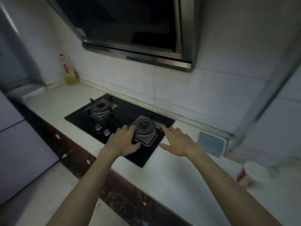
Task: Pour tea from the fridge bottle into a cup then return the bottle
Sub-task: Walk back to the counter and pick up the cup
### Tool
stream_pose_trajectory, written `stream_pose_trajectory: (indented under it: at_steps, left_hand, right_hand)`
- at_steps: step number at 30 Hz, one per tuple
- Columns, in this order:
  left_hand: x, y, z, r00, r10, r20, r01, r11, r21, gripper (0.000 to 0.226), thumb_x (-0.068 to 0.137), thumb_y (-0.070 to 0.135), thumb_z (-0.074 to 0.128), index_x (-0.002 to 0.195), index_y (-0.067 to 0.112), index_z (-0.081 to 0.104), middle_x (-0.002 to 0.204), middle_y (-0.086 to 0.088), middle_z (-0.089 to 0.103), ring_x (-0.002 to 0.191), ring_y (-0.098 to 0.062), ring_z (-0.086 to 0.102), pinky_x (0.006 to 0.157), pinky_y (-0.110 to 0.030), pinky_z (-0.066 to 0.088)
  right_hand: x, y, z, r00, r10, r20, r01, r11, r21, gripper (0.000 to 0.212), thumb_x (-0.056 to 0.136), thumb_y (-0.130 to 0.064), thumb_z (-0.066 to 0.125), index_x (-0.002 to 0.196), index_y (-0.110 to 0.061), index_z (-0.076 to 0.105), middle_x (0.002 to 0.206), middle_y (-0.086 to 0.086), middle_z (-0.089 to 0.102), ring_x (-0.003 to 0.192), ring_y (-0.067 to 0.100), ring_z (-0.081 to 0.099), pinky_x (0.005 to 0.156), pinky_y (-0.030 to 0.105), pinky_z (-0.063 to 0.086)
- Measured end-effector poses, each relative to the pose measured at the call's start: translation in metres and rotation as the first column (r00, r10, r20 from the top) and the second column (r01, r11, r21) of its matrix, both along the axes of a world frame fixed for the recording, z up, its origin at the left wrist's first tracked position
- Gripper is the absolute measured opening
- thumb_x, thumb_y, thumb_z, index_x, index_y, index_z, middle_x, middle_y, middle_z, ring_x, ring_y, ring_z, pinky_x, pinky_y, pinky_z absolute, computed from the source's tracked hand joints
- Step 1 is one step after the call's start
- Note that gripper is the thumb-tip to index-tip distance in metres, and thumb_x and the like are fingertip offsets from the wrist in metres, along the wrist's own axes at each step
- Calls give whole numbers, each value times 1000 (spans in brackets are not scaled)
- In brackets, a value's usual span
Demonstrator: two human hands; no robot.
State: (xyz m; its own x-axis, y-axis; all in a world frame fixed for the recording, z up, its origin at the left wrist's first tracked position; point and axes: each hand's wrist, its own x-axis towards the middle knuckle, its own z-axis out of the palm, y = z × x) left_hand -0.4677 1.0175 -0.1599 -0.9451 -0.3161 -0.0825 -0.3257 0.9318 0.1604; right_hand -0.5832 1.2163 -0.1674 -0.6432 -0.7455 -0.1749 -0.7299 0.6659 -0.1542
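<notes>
A white paper cup with red print (pixel 252 176) stands on the pale counter (pixel 179 173) at the right, close to the wall. My left hand (pixel 124 141) hovers over the front of the black gas hob (pixel 118 126), fingers spread, holding nothing. To its right, my right hand (pixel 175 141) is stretched out with fingers apart over the hob's right edge, also empty. The grey fridge (pixel 11 66) stands at the far left with its doors closed. No tea bottle shows in this view.
A bottle of yellow oil (pixel 69 74) stands in the back left corner of the counter. A blue cloth (pixel 211 143) lies by the wall right of the hob. The range hood (pixel 130 30) hangs above. Dark cabinet fronts (pixel 78 160) run below the counter edge.
</notes>
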Motion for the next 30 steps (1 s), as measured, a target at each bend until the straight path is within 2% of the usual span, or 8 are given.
stream_pose_trajectory:
  at_steps: [4, 8, 16, 23, 30]
  left_hand:
    - [-44, 31, -8, 980, -196, 43, 195, 981, 21, 72, 88, 51, 57, 147, 20, 28, 144, -12, 40, 129, -35, 42, 97, -47, 46]
    - [-84, 72, -16, 926, -373, 57, 371, 928, 39, 75, 90, 51, 56, 149, 18, 25, 148, -12, 37, 132, -34, 40, 100, -48, 44]
    - [-128, 179, -36, 803, -592, 75, 588, 806, 70, 77, 90, 53, 54, 151, 19, 22, 142, -12, 40, 125, -32, 43, 95, -42, 44]
    - [-147, 254, -53, 742, -657, 130, 649, 754, 102, 80, 90, 54, 54, 152, 18, 20, 147, -13, 36, 129, -33, 42, 98, -41, 44]
    - [-158, 308, -76, 781, -606, 152, 575, 793, 203, 77, 88, 51, 60, 150, 21, 24, 144, -10, 41, 128, -30, 45, 98, -41, 46]
  right_hand:
    - [-5, 51, -7, 980, -196, 31, 196, 980, 19, 79, 100, -54, 38, 156, -22, -7, 162, 7, 15, 146, 31, 19, 109, 47, 32]
    - [-3, 106, -10, 928, -371, 45, 371, 929, 10, 79, 99, -53, 40, 156, -20, -4, 160, 9, 20, 145, 32, 21, 110, 49, 34]
    - [9, 212, -15, 791, -612, 15, 612, 790, -15, 78, 97, -52, 46, 155, -19, 5, 149, 11, 35, 135, 33, 33, 102, 49, 41]
    - [4, 289, -23, 719, -694, 40, 695, 718, -26, 78, 96, -51, 48, 154, -19, 8, 152, 12, 32, 136, 35, 32, 100, 52, 42]
    - [-23, 348, -48, 727, -681, 92, 686, 726, -50, 81, 95, -51, 52, 154, -19, 7, 151, 12, 32, 136, 34, 33, 101, 51, 40]
